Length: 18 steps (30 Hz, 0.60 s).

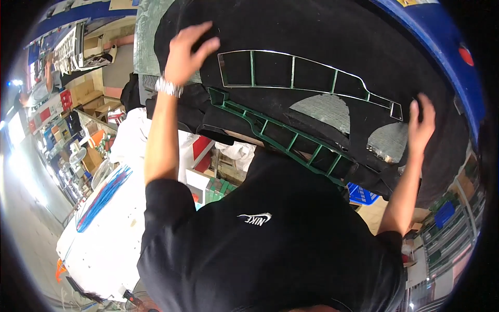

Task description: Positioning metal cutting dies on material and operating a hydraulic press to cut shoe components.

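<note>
Fingers parted, holding nothing, your left hand (183, 56) and right hand (423, 125) flank a curved, metal-looking green ladder-shaped frame (292, 73); handling both ends evenly should limit twisting.

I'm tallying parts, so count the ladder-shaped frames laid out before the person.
2: the silver-edged frame between the left hand and right hand, and the green frame below it in the picture. More may be hidden.
</note>
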Available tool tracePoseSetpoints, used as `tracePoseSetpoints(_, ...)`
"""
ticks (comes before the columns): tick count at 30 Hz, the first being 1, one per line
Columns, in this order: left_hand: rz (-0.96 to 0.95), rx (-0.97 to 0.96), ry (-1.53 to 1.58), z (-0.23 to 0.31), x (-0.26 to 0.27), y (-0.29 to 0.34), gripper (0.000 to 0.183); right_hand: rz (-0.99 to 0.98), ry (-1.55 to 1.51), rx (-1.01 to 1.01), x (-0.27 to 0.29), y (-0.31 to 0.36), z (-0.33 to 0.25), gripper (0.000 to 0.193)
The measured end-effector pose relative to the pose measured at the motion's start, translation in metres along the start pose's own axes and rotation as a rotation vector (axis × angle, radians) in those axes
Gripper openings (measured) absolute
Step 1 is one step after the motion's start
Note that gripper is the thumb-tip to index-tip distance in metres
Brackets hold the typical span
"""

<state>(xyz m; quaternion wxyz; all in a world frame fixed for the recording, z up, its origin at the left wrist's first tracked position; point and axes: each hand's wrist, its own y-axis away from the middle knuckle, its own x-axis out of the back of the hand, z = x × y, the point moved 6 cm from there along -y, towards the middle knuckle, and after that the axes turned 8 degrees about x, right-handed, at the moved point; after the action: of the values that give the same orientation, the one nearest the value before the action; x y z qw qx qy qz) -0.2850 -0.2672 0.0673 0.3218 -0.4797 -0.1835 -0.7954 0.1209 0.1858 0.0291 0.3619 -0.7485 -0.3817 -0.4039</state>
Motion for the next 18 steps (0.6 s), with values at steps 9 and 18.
tracePoseSetpoints(9,-0.106,0.048,0.054,-0.020,-0.007,0.080,0.039,0.032,-0.202,0.026,-0.012,0.051,-0.063,0.056)
tracePoseSetpoints(18,0.013,0.112,-0.173,-0.020,-0.062,0.091,0.068,0.166,-0.025,0.039,-0.018,0.063,-0.032,0.037)
